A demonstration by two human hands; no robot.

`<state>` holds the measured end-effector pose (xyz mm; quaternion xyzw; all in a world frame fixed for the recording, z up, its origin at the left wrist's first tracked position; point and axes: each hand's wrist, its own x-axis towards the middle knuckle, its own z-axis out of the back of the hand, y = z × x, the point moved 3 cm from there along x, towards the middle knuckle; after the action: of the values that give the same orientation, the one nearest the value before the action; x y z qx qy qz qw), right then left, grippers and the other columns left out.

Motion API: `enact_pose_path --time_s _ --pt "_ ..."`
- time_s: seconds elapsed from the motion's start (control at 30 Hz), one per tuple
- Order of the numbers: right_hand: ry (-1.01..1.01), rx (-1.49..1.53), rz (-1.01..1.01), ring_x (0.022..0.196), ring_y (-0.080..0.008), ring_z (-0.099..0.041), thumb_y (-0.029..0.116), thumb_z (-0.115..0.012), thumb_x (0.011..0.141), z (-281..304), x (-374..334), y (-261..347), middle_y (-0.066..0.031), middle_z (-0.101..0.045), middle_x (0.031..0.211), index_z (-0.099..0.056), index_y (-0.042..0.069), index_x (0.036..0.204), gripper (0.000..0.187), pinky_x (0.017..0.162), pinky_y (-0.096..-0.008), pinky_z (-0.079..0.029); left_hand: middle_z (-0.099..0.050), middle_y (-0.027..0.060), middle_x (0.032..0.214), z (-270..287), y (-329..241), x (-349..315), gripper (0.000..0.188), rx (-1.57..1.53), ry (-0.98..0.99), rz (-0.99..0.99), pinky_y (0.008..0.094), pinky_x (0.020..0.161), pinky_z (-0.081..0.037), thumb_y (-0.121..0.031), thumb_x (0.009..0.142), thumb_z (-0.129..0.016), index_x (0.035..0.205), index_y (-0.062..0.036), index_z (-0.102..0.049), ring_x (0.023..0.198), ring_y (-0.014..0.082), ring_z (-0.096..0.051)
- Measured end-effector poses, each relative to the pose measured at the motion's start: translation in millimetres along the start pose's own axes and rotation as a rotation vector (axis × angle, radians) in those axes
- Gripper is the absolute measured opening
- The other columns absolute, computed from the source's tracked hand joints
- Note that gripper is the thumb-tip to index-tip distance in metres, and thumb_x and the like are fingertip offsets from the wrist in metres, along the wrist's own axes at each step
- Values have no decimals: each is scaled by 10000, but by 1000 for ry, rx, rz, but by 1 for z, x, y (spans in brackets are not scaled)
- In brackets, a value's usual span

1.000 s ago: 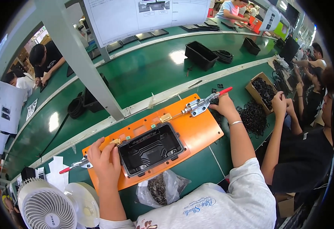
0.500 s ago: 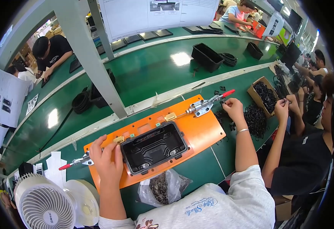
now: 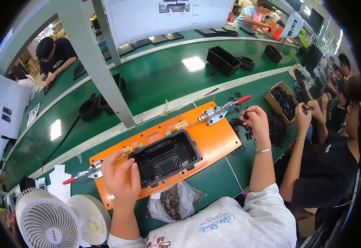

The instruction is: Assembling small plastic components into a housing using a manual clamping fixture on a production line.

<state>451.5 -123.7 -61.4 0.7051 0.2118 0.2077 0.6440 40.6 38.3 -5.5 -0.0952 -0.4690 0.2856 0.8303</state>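
Note:
A black rectangular plastic housing, its hollow side up, sits on an orange fixture plate. My left hand is at the housing's left end, fingers apart and nothing seen in them; the thumb is near the rim. Beyond the plate's right end, my right hand pinches a small black plastic piece above the scattered black parts. Two toggle clamps are fixed to the plate: the right clamp has a red handle, and the left clamp lies beside my left hand.
A clear bag of screws lies before the plate. A carton of black parts and a loose black pile are at right, beside a co-worker. A white fan stands near left; a metal post rises behind.
My right hand has turned and lifted slightly, with a small black piece now showing between its fingers. My left hand has shifted right and nearer me, its fingers off the left brass-coloured block.

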Motion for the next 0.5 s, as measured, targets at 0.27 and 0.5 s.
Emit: enact_pose_path --time_s 0.27,0.5 --pt "-18 -981 191 753 -255 -626 162 -582 827 2 2 -30 -134 -628 809 -577 19 916 169 634 -368 -482 -580 172 1055 -7 4 -12 133 -17 -16 0 405 856 -423 5 734 -658 864 -10 -635 991 328 -538" --pt "-35 -1157 205 743 -337 -623 204 -762 736 7 7 -36 -180 -633 774 -583 -8 852 301 658 -402 -484 -577 171 1052 -5 2 -13 109 -40 -15 -3 390 846 -429 7 750 -651 856 -4 -630 977 319 -539"
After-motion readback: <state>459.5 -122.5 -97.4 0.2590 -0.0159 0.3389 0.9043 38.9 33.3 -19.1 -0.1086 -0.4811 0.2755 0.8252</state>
